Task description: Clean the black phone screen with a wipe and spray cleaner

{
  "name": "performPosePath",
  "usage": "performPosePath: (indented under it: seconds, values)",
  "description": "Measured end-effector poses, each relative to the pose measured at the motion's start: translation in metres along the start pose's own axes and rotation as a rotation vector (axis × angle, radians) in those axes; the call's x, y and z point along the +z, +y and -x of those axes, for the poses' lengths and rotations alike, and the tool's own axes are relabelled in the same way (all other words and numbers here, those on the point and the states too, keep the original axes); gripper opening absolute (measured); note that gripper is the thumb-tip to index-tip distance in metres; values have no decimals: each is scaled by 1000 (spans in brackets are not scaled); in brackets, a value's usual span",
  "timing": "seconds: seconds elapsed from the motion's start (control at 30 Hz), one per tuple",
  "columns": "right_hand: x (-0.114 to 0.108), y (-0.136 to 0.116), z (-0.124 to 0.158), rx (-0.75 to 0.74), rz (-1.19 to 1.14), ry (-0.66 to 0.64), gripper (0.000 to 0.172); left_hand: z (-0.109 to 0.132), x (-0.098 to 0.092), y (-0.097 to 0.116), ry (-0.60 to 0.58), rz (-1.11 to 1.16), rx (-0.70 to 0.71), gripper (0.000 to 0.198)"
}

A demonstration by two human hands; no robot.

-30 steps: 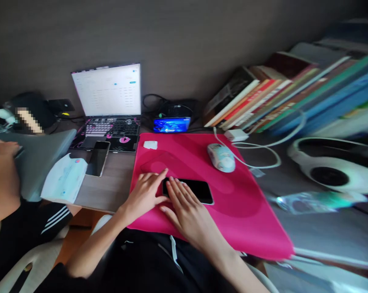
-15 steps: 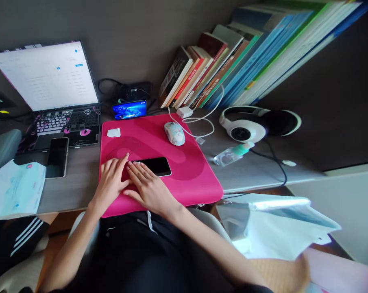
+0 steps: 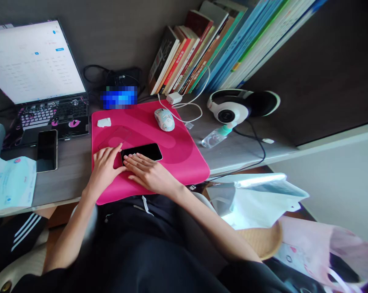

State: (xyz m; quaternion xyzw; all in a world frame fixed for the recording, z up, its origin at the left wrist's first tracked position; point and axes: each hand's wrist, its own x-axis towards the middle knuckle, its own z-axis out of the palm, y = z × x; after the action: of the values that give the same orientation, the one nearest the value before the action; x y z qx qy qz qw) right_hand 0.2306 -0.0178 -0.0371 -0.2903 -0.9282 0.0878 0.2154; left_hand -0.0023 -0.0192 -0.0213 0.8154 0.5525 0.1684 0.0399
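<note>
1. A grey bench (image 3: 69,183) runs along a dark wall; its pink mat (image 3: 185,165) lies directly before the seated person.
2. Nearest, the right hand (image 3: 149,173) comes in from 5 o'clock, its straight fingers pointing to 10 across the near left part of the phone (image 3: 152,151). That grip is flat and unclenched. A scrap of white shows beside the fingers, too small to identify.
3. The left hand (image 3: 106,165) sits at the phone's 9 o'clock end, thumb and forefinger parted about it; whether this grip pinches the edge, I cannot tell.
4. The phone lies flat on the mat, long axis nearly 9 to 3, its right end slightly farther away and uncovered. The right hand is the nearer, being over the screen; the left only borders the short end.
5. Beyond, from the phone: a clear sheet (image 3: 115,137) at 10 o'clock, a mouse (image 3: 164,119) at 1.
6. Farther still, headphones (image 3: 240,116) stand towards 2, leaning books (image 3: 184,61) towards 1.
</note>
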Motion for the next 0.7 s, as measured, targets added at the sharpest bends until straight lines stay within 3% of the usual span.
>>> performPosePath:
  seconds: [0.17,0.37,0.7]
  values:
    - [-7,4,21,102,54,26,50,-1,4,-3,13,-20,10,78]
    - [-14,22,44,245,92,88,49,-1,4,-4,6,-18,86,61]
    - [-10,44,30,358,59,101,59,-3,3,-3,19,-16,94,58]
